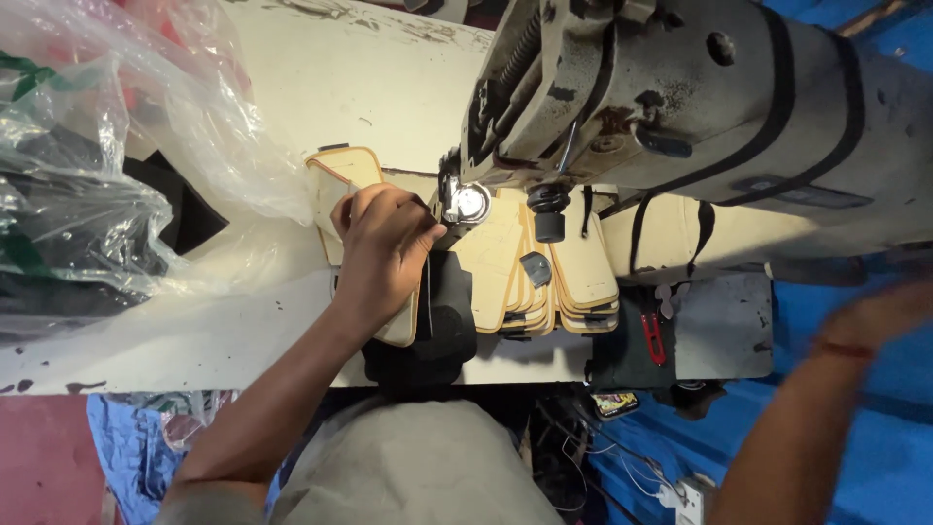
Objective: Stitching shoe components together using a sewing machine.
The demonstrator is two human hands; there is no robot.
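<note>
Your left hand [384, 248] rests on a tan shoe-upper piece [342, 180] right beside the needle foot [466, 204] of the sewing machine [680, 97], its fingers [413, 228] curled narrow and pinching the piece's edge toward the foot. The piece lies flat on the surface [369, 78], partly over a black post [437, 321] below the machine head, and touches your palm. Your right hand [875, 316] is well away from the machine, to its far side, and blurred; I cannot tell whether its fingers are spread or closed, and it appears to hold nothing. Just beside the needle foot, a fanned stack of similar tan pieces [554, 282] lies under the machine arm; whether these are stitched or waiting cannot be read. A clear plastic bag [107, 146] of dark material sits on the surface, well apart from the machine. Judged from this, one piece is positioned at the foot and the seam on it is not visibly run.
</note>
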